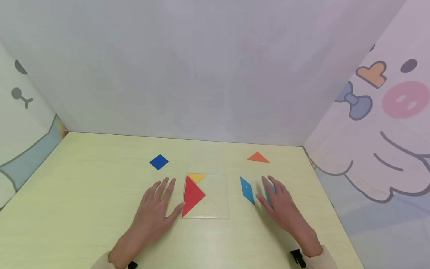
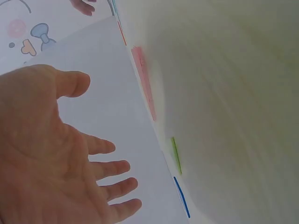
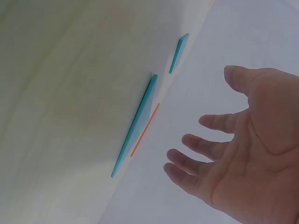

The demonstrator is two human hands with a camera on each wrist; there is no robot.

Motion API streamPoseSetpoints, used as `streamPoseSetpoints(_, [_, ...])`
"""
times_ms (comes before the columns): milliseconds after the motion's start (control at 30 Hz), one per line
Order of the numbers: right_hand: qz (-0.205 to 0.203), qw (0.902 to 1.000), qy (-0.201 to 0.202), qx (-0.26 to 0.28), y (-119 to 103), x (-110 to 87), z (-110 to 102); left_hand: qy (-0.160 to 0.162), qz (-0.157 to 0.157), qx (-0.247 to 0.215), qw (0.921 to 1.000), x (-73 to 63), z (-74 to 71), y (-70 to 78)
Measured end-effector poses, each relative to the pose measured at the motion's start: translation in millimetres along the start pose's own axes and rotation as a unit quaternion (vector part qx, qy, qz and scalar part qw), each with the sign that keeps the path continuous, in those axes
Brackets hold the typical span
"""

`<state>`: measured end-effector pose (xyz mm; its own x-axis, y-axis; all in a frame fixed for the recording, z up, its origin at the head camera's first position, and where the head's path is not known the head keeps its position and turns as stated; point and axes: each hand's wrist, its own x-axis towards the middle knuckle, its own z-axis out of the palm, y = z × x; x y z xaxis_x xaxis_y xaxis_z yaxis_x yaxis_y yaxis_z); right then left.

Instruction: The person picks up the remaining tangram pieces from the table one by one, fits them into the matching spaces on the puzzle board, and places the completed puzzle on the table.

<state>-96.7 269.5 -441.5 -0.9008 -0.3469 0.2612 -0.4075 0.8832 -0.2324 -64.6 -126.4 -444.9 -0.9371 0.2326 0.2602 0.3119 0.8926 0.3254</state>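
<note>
My left hand (image 1: pixel 152 213) hovers over the table with fingers spread, left of a shallow transparent tray (image 1: pixel 227 198). Its thumb overlaps the tray's left edge in the head view. A large red triangle (image 1: pixel 193 196) and a small yellow triangle (image 1: pixel 196 177) lie inside the tray. Mostly hidden beneath the left fingers is a green piece (image 2: pixel 176 156). At the right, my right hand (image 1: pixel 282 205) is held above a blue piece (image 1: pixel 270 192), partly covering it. A blue parallelogram (image 1: pixel 247 190) lies between that hand and the tray. Both palms hold nothing.
A dark blue square (image 1: pixel 159 162) lies behind the left hand, and an orange triangle (image 1: pixel 258 157) behind the right. The pale wooden table (image 1: pixel 100 179) ends at a plain back wall (image 1: pixel 184 74). Cartoon-printed side panels (image 1: pixel 369 130) stand at left and right.
</note>
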Motion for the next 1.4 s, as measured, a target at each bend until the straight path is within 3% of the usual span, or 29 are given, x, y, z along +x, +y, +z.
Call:
streamPoseSetpoints(267, [0.006,0.9998,0.018,-0.006,5,5.9,-1,-0.006,0.013,-0.008,0.9999,7.1,5.3,10.6])
streamPoseSetpoints(633, [-0.01,0.9976,0.068,-0.01,11,7.8,-1,-0.057,0.027,-0.006,0.998,8.7,10.7,19.4])
streamPoseSetpoints(1033, [0.099,0.9948,-0.01,0.023,12,6.4,-6,-0.123,0.027,-0.036,0.9914,7.5,10.3,25.0])
streamPoseSetpoints(1233, [0.106,0.9937,-0.028,0.024,12,5.7,-7,-0.151,0.022,-0.041,0.9874,5.3,8.3,24.3])
streamPoseSetpoints(1400, [0.116,0.9922,-0.039,0.02,13,5.5,-9,-0.151,0.055,-0.01,0.9869,4.9,7.5,21.0])
